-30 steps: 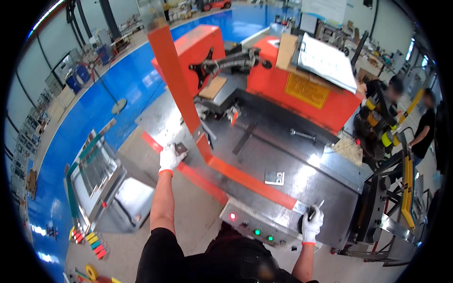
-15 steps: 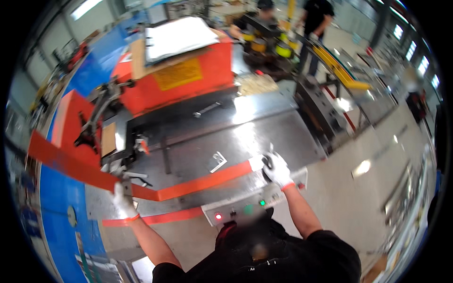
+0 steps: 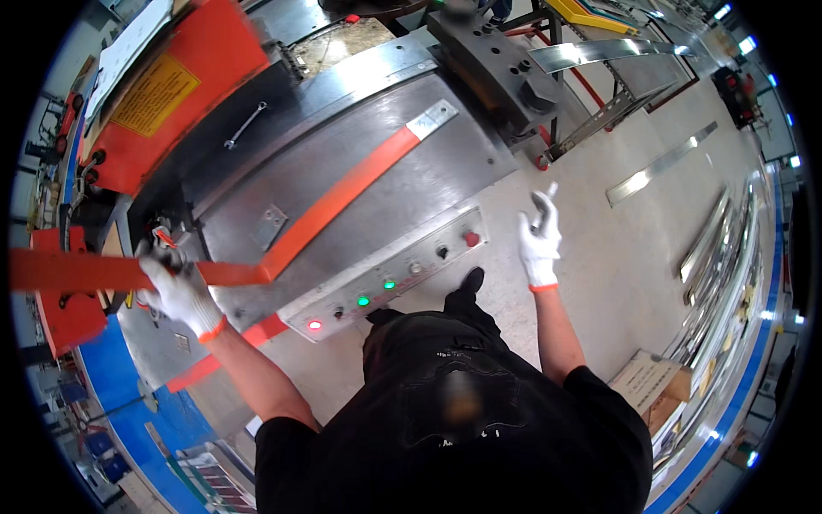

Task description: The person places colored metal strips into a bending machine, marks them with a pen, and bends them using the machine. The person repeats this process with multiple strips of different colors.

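Note:
A long orange-red metal strip (image 3: 342,193) with a bend in it lies partly across the steel machine table. One end (image 3: 432,120) is bare silver metal with a small hole. My left hand (image 3: 178,287), in a white glove with an orange cuff, is closed around the strip to the left of the bend; the strip runs on past it toward the left rim. My right hand (image 3: 539,233), gloved the same way, is held off the table's right side above the floor. Its fingers are apart and partly bent, with nothing visible in them. Beneath the strip's edge lies a small metal plate (image 3: 270,224).
A control panel (image 3: 390,278) with lit buttons lines the table's near edge. On the table (image 3: 428,184) lies a wrench (image 3: 246,125). An orange machine housing (image 3: 184,94) stands far left, a dark steel block (image 3: 505,68) far right. Metal strips (image 3: 728,265) and a cardboard box (image 3: 655,385) lie right.
My right hand has let go of the strip's bare end and moved off to the right. The view has turned, and the strip now slants farther up the table. My left hand keeps its hold.

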`<state>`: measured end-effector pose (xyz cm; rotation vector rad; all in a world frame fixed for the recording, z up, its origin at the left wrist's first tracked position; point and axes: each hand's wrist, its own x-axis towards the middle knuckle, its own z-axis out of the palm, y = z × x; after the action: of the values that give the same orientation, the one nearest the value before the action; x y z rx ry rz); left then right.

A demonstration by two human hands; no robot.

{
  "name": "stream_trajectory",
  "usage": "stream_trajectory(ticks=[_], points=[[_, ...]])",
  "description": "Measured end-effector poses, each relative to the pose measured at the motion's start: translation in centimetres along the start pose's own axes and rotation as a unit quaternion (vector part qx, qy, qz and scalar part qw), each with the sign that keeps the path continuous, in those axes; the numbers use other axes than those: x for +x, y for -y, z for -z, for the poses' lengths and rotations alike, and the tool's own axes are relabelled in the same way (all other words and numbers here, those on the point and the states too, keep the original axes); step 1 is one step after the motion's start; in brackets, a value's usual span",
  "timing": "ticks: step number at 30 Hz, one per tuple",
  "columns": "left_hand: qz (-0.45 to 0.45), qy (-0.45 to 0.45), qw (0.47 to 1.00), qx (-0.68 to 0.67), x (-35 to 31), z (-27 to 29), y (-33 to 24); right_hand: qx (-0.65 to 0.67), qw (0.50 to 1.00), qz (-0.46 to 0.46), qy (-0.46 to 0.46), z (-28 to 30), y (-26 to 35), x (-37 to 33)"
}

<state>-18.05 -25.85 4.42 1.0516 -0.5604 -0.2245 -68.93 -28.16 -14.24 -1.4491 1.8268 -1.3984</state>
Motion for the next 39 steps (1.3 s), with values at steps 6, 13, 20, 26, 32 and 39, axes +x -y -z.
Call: stream_trajectory(ticks=[6,13,20,26,32,39], points=[[-0.010,0.002,1.000,0.015,-1.3,-9.8,5.1,0.058,0.992,-0.037,-0.105,17.6,-13.9,4.5],[-0.070,0.038,0.997,-0.020,1.4,-17.2,9.6,0.145,0.948,-0.221,-0.177,25.6,-17.1,12.3],[-0.061,0.036,0.997,-0.013,5.0,-21.0,12.8,0.157,0.943,-0.292,0.036,19.5,-18.4,25.8],[-0.056,0.038,0.997,0.023,7.0,-20.8,14.6,0.182,0.938,-0.271,0.114,10.4,-18.3,35.3],[-0.010,0.042,0.999,0.012,6.5,-19.9,14.5,0.140,0.907,-0.263,0.297,-1.9,-12.8,43.7],[0.056,0.076,0.995,0.003,8.4,-17.5,14.8,0.058,0.878,-0.163,0.447,-12.3,-11.5,47.4]])
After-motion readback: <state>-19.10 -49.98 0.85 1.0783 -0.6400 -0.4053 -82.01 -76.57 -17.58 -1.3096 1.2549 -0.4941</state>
